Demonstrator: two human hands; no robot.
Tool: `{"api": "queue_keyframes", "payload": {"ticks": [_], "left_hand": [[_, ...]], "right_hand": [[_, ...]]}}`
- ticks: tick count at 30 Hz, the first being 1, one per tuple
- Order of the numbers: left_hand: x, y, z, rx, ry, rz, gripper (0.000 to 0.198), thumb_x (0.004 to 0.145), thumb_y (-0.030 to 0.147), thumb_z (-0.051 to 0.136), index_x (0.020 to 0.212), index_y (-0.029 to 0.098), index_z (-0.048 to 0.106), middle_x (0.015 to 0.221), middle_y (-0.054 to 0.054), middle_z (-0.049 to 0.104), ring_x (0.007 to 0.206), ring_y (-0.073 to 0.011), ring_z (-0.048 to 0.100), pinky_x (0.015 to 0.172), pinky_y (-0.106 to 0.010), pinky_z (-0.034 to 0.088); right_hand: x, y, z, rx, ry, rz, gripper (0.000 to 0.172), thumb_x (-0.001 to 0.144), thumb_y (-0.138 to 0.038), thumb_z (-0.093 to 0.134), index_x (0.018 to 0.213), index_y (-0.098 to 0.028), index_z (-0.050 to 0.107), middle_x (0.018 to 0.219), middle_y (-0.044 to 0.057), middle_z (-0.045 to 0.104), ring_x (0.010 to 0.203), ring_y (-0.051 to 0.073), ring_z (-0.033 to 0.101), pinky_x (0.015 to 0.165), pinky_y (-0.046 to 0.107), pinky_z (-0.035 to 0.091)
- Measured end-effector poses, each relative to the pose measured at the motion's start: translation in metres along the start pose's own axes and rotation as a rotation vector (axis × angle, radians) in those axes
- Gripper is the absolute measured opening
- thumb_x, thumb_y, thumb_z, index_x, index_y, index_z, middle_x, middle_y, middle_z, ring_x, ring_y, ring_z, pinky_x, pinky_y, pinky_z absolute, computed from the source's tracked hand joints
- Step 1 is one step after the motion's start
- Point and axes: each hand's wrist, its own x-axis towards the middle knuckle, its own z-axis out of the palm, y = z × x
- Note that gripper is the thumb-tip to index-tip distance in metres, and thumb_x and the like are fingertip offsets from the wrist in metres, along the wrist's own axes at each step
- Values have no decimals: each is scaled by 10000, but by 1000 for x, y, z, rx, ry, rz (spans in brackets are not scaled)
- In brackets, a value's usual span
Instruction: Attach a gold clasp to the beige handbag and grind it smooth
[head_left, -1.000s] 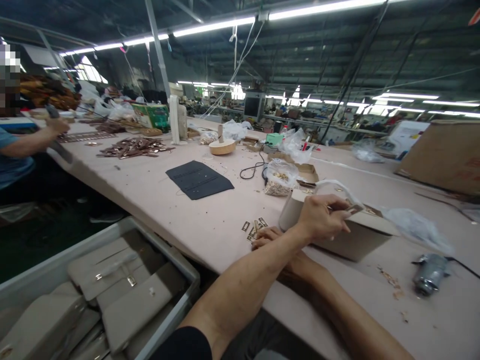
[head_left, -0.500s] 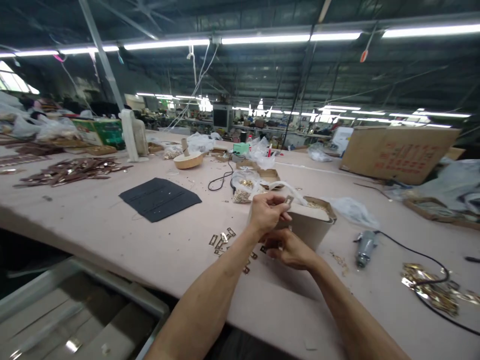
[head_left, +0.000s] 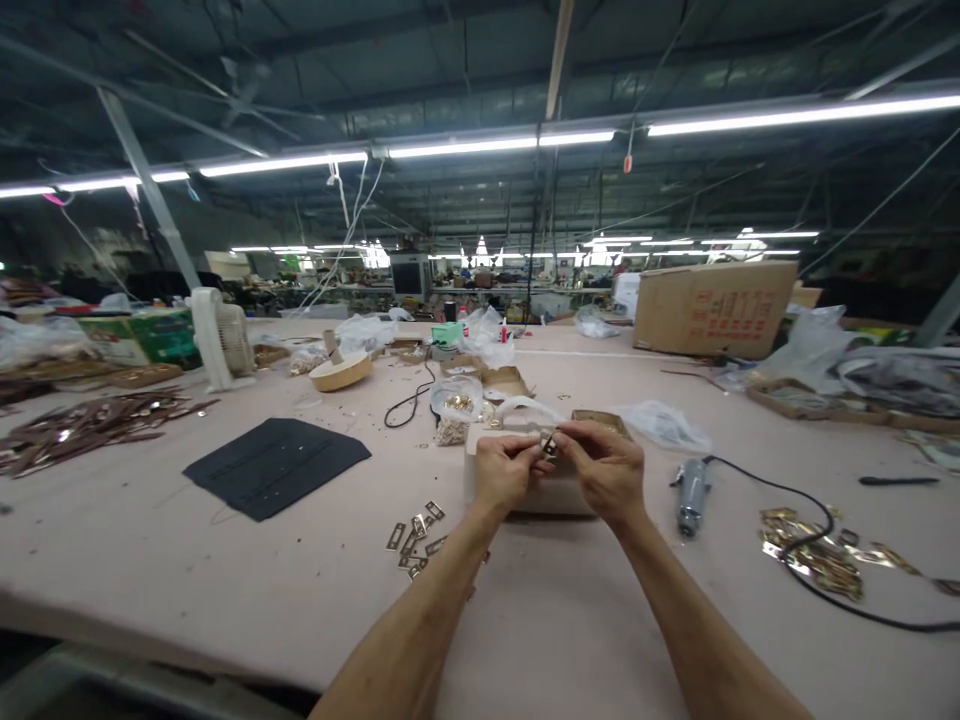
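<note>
My left hand (head_left: 504, 472) and my right hand (head_left: 609, 470) meet in front of a pale beige bag-like piece (head_left: 559, 498) with a light strap or handle on top. Between their fingertips is a small metal plate (head_left: 550, 447) with an opening in it. Both hands pinch it, and the fingers hide part of it. Left of my left forearm, several loose rectangular metal plates (head_left: 412, 540) lie on the table; the forearm covers some of them.
A grey power screwdriver (head_left: 691, 497) with a black cord lies to the right, near a pile of gold metal pieces (head_left: 814, 550). Left are a dark flat sheet (head_left: 277, 465) and a fan (head_left: 221, 340). Farther back stand a clear bag of fittings (head_left: 457, 410) and a large carton (head_left: 712, 310).
My right hand has risen from near the tabletop to meet my left hand at the plate. The bag-like piece now faces me more squarely. The view has swung right and tilted up.
</note>
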Motion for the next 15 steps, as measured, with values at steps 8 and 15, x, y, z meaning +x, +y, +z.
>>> {"api": "queue_keyframes", "payload": {"ticks": [8, 15], "left_hand": [[1, -3, -1, 17, -67, 4, 215, 771, 252, 784, 929, 113, 826, 724, -76, 772, 589, -171, 722, 590, -274, 635], [4, -8, -3, 17, -66, 18, 233, 757, 273, 803, 928, 117, 828, 796, -92, 787, 596, -176, 723, 590, -294, 644]], "right_hand": [[-3, 8, 3, 2, -51, -99, 57, 870, -246, 739, 881, -204, 776, 865, 53, 723, 779, 174, 682, 671, 280, 564], [-4, 15, 3, 37, -61, -66, 72, 890, -262, 719, 890, -212, 770, 885, 54, 689, 670, 150, 663, 588, 277, 576]]}}
